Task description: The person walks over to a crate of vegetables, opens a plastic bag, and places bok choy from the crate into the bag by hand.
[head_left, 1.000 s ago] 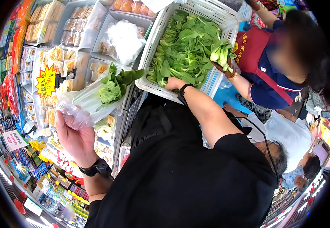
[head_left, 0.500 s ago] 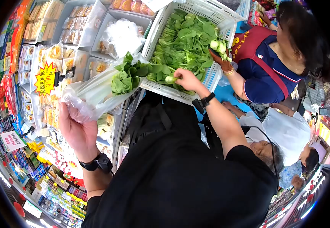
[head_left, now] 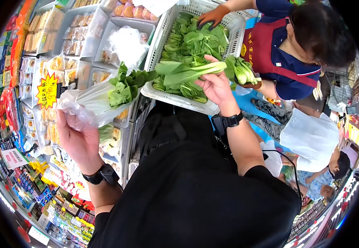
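My left hand [head_left: 79,140] grips a clear plastic bag [head_left: 90,103] by its lower end. Leafy greens [head_left: 126,87] stick out of the bag's mouth. A single bok choy [head_left: 187,73] is held in my right hand [head_left: 217,84], its pale stem end to the right and its leaves pointing left toward the bag. Under it stands a white crate [head_left: 149,62] filled with more bok choy [head_left: 187,39]. Both my wrists carry black bands.
Across the crate, a person in a red apron [head_left: 259,45] reaches a gloved hand [head_left: 212,17] into the greens and holds a bok choy bunch [head_left: 244,71] in the other. Bins of packaged food [head_left: 78,33] and a yellow price sign [head_left: 47,91] stand left. Other people are at right.
My right hand has lifted a bok choy up from the crate. The co-worker's one gloved hand now lies on the greens, while the other holds a bunch at the crate's right edge.
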The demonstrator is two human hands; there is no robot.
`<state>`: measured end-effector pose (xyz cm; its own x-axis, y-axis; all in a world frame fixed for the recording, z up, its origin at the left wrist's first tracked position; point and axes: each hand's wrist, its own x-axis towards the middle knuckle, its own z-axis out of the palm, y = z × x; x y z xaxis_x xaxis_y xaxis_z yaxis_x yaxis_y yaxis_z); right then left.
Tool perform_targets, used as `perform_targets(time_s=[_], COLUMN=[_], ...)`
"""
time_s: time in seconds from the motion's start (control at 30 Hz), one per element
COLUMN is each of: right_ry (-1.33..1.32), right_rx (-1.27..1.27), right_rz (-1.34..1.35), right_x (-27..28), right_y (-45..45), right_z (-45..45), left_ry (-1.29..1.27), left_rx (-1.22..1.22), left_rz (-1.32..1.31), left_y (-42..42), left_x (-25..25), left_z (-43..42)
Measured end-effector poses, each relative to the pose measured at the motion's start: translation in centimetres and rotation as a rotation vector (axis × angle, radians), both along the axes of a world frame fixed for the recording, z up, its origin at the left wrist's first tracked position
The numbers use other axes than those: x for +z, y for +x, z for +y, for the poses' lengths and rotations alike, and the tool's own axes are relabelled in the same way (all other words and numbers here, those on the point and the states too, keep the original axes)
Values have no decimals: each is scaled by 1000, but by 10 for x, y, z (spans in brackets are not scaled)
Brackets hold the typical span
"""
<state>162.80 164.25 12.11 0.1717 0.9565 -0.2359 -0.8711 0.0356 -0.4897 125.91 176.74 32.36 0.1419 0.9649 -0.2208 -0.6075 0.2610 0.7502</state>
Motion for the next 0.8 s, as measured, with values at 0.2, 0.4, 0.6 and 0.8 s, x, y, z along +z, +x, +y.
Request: perform_targets(time_s=[0.2,0.4,0.6,0.8], right_ry=[44,-269,-320,-151], right_rx=[-34,-77,-94,87], right_rz=[281,190,22,-371], right_x=[2,30,17,42], right_y=[-4,-26,-32,-30], right_z=[-5,3,6,-7], left_ry=[71,-34,3,27], left_rx=[-79,70,-53,-119], left_rz=[-47,82,209,281], left_y=[-4,12,39,69], left_x=[2,0,-19,-28], left_z=[0,-6,-13,-23])
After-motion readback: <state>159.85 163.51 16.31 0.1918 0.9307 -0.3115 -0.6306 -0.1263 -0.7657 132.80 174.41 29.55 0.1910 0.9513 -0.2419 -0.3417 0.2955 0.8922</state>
